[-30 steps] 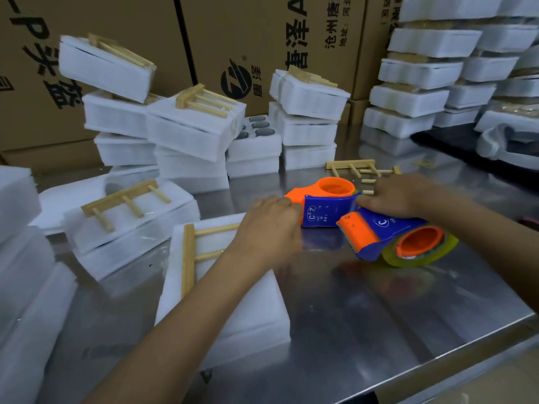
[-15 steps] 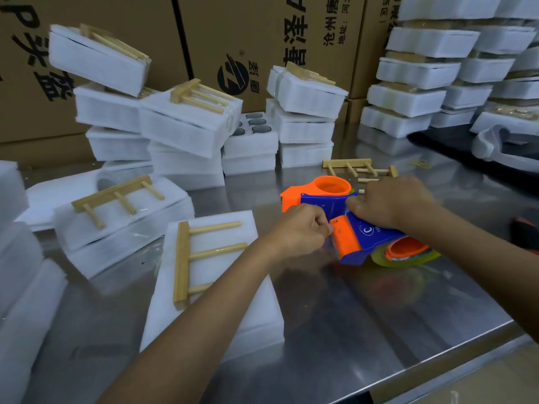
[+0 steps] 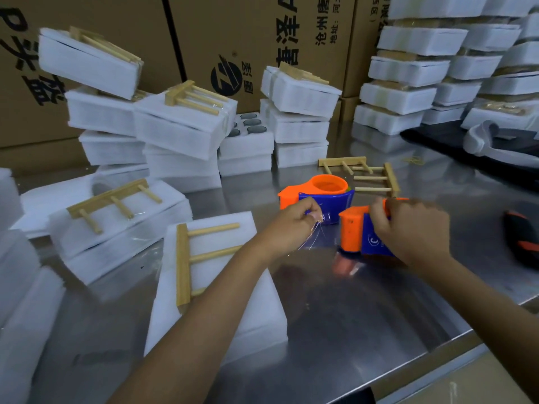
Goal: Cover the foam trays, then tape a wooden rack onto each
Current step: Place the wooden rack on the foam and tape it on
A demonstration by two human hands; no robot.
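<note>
A covered white foam tray (image 3: 256,310) lies in front of me on the steel table, with a wooden rack (image 3: 192,258) resting on its lid, partly hidden by my left forearm. My right hand (image 3: 414,228) grips an orange and blue tape dispenser (image 3: 354,236), tipped up on the table. My left hand (image 3: 291,221) pinches the clear tape end (image 3: 319,225) just left of the dispenser's mouth. A second tape dispenser (image 3: 318,191) lies flat behind my left hand.
Two loose wooden racks (image 3: 376,177) lie behind the dispensers. Stacks of foam trays (image 3: 180,132), several with racks on top, fill the left, back and far right (image 3: 408,83). One open tray shows dark round items (image 3: 248,123). Cardboard boxes (image 3: 248,39) stand behind. A black and orange tool (image 3: 522,237) lies at right.
My left hand left the tray and came to the dispenser, pinching the tape end. My right hand tipped the dispenser upright and a short length of tape is drawn out.
</note>
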